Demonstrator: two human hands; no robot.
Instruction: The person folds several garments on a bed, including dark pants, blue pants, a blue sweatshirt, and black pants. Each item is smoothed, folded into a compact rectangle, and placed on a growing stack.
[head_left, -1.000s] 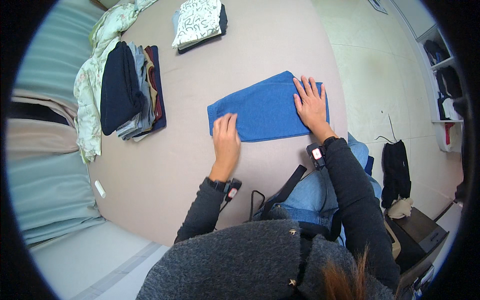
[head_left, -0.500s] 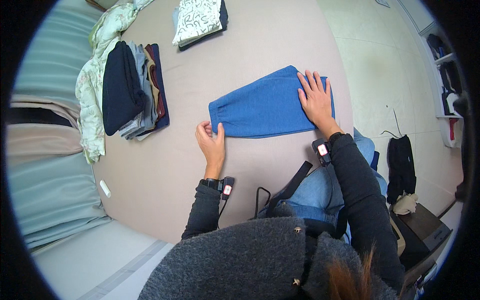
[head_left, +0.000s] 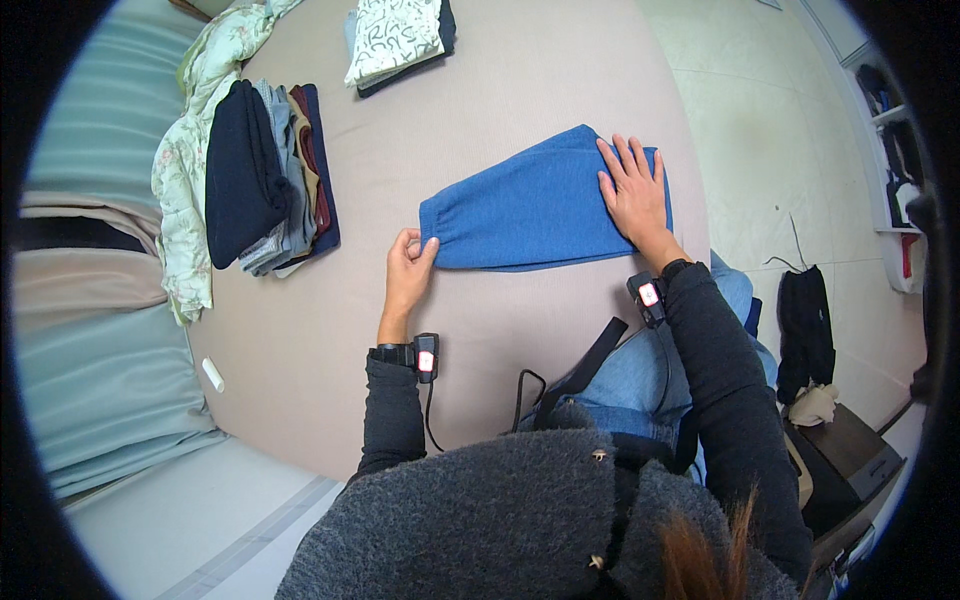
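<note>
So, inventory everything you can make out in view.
folded garment: 1, blue, centre
large clothes stack: 1, mixed colours, left
small clothes stack: 1, white-topped, top edge
bed: 1, beige, centre
floral cloth: 1, pale green, far left
oblong object: 1, white, lower left
curtains: count unclear, teal/pinkish, left
floor: 1, pale, right
dark garment: 1, black, right
bunched cloth: 1, beige, lower right
cabinet: 1, dark, lower right
shelf unit: 1, white, upper right
wrist devices: 2, black, both wrists
jacket: 1, dark grey, bottom
left hand: 1, bare, at garment's left end
right hand: 1, bare, flat on garment
</note>
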